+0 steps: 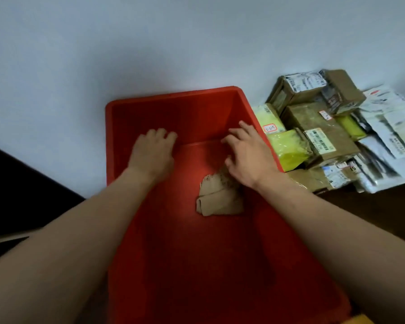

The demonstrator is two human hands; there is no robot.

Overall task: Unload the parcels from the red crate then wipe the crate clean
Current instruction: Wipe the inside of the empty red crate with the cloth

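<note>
The red crate (173, 97) fills the middle of the view, with both my arms reaching into it. A folded beige cloth (220, 199) lies on its floor, right of centre. My left hand (152, 153) is spread flat near the far inner wall, fingers straight, holding nothing. My right hand (248, 155) hovers just above the cloth's far edge with fingers spread and relaxed; its palm hides part of the cloth. No parcels show inside the crate. The parcels (318, 127) are piled to the right of the crate.
The pile holds brown cardboard boxes (309, 90), yellow-green bags (288, 148) and white mailers (393, 127), touching the crate's right wall. A pale wall (150, 43) stands behind. Dark floor or furniture (14, 188) lies at the left.
</note>
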